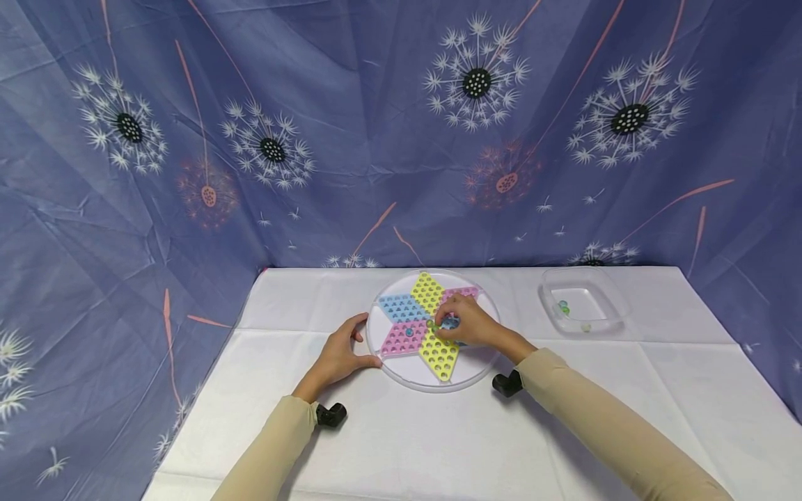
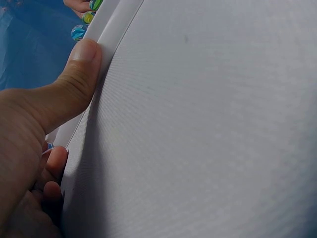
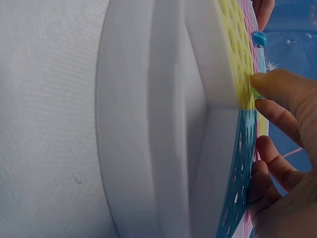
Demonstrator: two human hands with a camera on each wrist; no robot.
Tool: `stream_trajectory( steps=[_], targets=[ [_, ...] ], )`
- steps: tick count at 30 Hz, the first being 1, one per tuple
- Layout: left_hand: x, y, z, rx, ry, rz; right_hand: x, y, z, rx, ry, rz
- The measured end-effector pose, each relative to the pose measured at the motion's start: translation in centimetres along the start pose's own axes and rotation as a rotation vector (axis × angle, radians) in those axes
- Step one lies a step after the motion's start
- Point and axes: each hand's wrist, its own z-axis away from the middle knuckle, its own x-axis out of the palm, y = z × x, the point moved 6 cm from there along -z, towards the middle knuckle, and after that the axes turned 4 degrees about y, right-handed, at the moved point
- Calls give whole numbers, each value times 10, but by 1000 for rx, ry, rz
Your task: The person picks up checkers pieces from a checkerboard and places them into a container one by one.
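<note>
On the white cloth lies a round white board [image 1: 391, 372] bearing a star of pink, yellow and blue sections full of holes. My right hand [image 1: 466, 320] is over its middle, pinching a green marble [image 3: 257, 93] between thumb and index finger. The other right fingers are bent low over the board. A yellowish marble [image 2: 88, 18] sits just beside the pinched one, and a blue marble [image 1: 409, 332] rests in the pink section nearest my left hand. That left hand [image 1: 341, 355] spans the board's left rim, its thumb [image 2: 84, 62] touching the edge.
A clear plastic container [image 1: 585, 323] with several marbles [image 1: 564, 307] inside stands on the table at the right. Blue dandelion-print cloth [image 1: 376, 139] hangs behind the table and along its left side. Black wrist cameras [image 1: 331, 415] show beneath both sleeves.
</note>
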Motion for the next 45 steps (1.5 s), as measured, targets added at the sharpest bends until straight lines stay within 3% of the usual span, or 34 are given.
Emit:
stream_trajectory(
  steps=[11, 25, 45],
  targets=[
    [0, 0, 0, 7, 3, 9, 1, 2, 0, -9, 4, 5],
    [1, -1, 1, -1, 6, 8, -8, -7, -2, -30, -72, -28],
    [1, 1, 1, -4, 13, 26, -31, -11, -11, -46, 27, -77]
  ],
)
